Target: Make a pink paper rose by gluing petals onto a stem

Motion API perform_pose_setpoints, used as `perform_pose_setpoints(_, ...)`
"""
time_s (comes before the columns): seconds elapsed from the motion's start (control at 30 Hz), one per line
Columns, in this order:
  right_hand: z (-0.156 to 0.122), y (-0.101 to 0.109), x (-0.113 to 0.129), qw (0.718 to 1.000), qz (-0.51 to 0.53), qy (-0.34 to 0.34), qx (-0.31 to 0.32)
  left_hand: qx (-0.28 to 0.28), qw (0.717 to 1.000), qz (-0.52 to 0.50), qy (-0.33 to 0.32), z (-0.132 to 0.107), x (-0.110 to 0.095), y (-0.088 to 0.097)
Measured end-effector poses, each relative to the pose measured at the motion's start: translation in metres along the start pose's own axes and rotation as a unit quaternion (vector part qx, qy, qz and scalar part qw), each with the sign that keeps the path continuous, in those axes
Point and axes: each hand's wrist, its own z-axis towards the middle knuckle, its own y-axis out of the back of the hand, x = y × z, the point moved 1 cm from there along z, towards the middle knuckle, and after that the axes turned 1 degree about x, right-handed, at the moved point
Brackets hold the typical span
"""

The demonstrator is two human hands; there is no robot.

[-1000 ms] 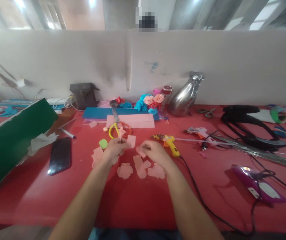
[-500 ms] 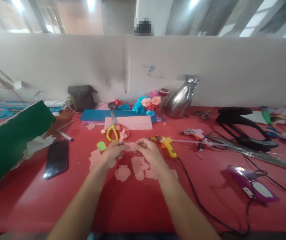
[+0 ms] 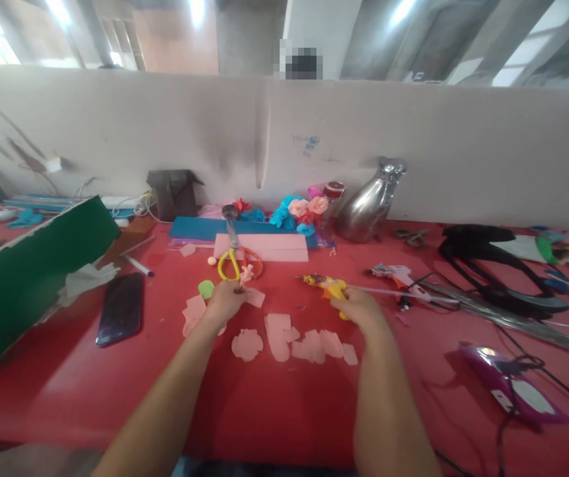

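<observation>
My left hand (image 3: 226, 300) is closed, pinching a small pink paper piece (image 3: 255, 297). Just above its fingertips shows a small pink paper flower (image 3: 246, 273), which seems to be in the same grip. My right hand (image 3: 360, 306) has its fingers round the handle of a yellow hot glue gun (image 3: 332, 289), whose nozzle points left and which still lies at table level. Several cut pink paper petals (image 3: 316, 346) lie in front of the hands, with a rounded pink stack (image 3: 247, 345) among them. Beside my left wrist are more pink pieces (image 3: 194, 310) and a green piece (image 3: 205, 289).
Scissors (image 3: 234, 255) with yellow and orange handles lie behind my left hand. Paper flowers (image 3: 299, 210) and a steel jug (image 3: 371, 202) stand by the wall. A phone (image 3: 121, 309) lies left; a second glue gun (image 3: 399, 275) and a purple device (image 3: 513, 384) lie right.
My right hand has let go of the pink paper and moved right onto the yellow glue gun. My left hand keeps the paper. The view has shifted slightly.
</observation>
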Motion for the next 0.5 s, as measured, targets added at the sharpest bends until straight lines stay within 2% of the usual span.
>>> perform_pose_setpoints(0.07,-0.006,-0.003,0.011,0.999,0.038,0.002,-0.024,0.0,1.0,0.001,0.008,0.002,0.001,0.0)
perform_pose_setpoints(0.13,-0.014,-0.004,0.023,0.987,0.158,0.013,-0.032,0.006,1.0,0.018,0.008,0.004,0.002,0.0)
perform_pose_setpoints(0.2,-0.023,-0.004,0.034,0.949,0.311,0.037,0.039,0.012,0.999,0.033,0.004,0.006,0.004,0.001)
perform_pose_setpoints(0.3,-0.035,-0.005,0.047,0.867,0.469,0.064,0.157,0.024,0.999,0.041,0.003,0.008,0.005,0.002)
perform_pose_setpoints(0.4,-0.043,-0.01,0.057,0.819,0.532,0.086,0.196,0.033,0.998,0.036,0.025,0.006,0.004,0.002)
perform_pose_setpoints(0.47,-0.047,-0.014,0.062,0.81,0.533,0.118,0.213,0.027,0.998,0.038,0.038,0.004,0.001,0.002)
perform_pose_setpoints(0.5,-0.048,-0.015,0.064,0.815,0.52,0.13,0.221,0.031,0.998,0.05,0.036,0.004,-0.001,0.002)
